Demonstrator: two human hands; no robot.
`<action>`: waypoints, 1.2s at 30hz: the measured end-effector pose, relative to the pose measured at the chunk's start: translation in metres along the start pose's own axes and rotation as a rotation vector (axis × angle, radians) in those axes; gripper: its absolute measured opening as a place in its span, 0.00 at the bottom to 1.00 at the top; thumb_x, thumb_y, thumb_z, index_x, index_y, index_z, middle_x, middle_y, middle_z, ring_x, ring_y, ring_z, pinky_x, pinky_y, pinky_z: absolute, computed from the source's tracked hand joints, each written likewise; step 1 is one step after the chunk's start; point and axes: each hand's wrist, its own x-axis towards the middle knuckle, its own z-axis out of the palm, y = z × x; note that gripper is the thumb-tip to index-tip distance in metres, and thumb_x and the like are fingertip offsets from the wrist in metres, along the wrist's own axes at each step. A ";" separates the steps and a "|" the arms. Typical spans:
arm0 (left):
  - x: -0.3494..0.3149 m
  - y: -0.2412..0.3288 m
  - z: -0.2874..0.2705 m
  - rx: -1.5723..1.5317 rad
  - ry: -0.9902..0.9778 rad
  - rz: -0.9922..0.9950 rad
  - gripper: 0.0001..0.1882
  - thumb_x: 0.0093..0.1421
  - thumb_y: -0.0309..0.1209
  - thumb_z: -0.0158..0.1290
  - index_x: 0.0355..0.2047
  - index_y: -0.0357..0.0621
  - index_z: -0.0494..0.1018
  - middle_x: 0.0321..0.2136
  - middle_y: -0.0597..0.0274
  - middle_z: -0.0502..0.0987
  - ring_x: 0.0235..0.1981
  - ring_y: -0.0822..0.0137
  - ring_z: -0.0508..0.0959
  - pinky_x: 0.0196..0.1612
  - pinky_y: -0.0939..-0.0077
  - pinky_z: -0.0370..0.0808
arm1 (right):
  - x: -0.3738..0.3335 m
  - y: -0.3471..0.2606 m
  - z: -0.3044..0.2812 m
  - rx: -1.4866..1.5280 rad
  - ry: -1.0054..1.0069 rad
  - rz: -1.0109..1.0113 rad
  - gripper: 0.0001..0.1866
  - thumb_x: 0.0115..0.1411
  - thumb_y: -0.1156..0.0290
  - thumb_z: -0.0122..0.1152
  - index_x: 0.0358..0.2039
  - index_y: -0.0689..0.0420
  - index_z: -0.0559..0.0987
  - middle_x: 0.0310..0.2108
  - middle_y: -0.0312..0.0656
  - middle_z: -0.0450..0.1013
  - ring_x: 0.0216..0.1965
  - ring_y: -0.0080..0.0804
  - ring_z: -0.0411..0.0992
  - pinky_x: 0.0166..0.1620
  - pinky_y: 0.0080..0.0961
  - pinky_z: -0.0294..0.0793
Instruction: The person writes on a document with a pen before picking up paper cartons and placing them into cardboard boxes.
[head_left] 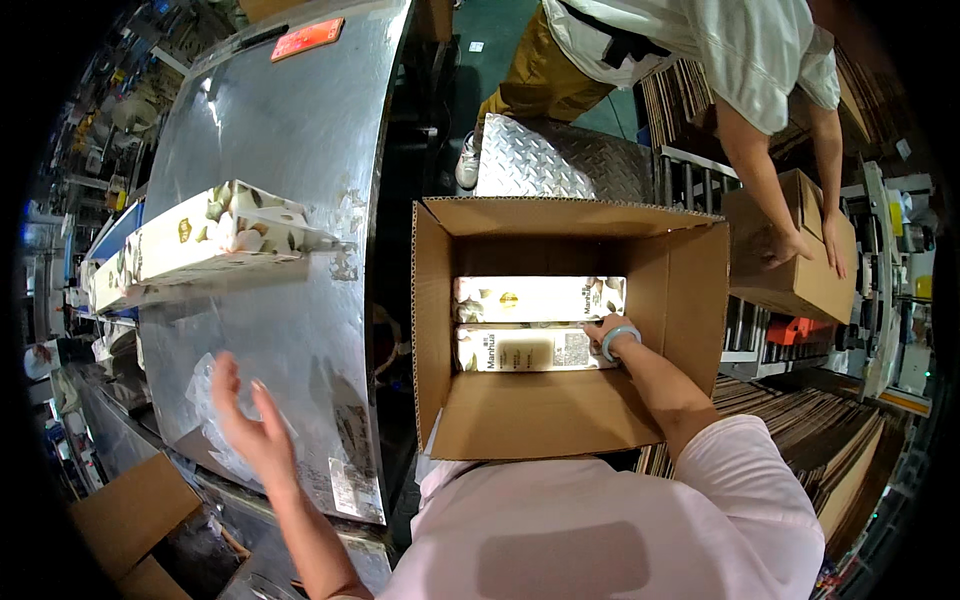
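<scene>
White floral packs (541, 298), two, inside cardboard carton (555, 415); right hand (612, 335) on the nearer one's 3 o'clock end, grip unclear. Left hand (258, 425) well apart at 8 o'clock, fingers parted, over steel table (300, 130). Co-worker (740, 60) at 1 o'clock. Packs' long axes run 9 to 3, printed faces up.

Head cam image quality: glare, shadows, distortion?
Head view: glare streaks on the metal tabletop; diamond-plate sheet bright at left, shadowed at right; open carton darker along its far inner wall; tabletop edge bowed by the fisheye; black vignette around the rim.
</scene>
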 end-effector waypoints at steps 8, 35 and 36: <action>0.227 -0.138 0.005 1.071 -0.292 0.065 0.21 0.65 0.44 0.35 0.59 0.64 0.59 0.63 0.62 0.52 0.62 0.45 0.50 0.61 0.55 0.55 | 0.018 -0.090 -0.077 -0.141 0.068 -0.417 0.34 0.56 0.45 0.43 0.51 0.60 0.68 0.50 0.54 0.67 0.52 0.50 0.64 0.56 0.41 0.60; 0.088 0.151 -0.017 0.159 -0.166 0.498 0.38 0.37 0.34 0.60 0.52 0.44 0.63 0.50 0.36 0.58 0.49 0.40 0.62 0.50 0.54 0.62 | 0.064 -0.132 -0.027 -0.209 -0.507 -0.537 0.57 0.41 0.22 0.39 0.58 0.60 0.62 0.62 0.50 0.53 0.62 0.45 0.52 0.62 0.36 0.51; 0.088 0.171 -0.031 0.160 -0.150 0.680 0.35 0.36 0.35 0.61 0.48 0.43 0.65 0.50 0.36 0.58 0.48 0.40 0.63 0.48 0.54 0.63 | 0.049 -0.128 -0.039 -0.235 -0.448 -0.529 0.56 0.42 0.23 0.40 0.59 0.59 0.62 0.62 0.49 0.54 0.62 0.44 0.53 0.62 0.36 0.51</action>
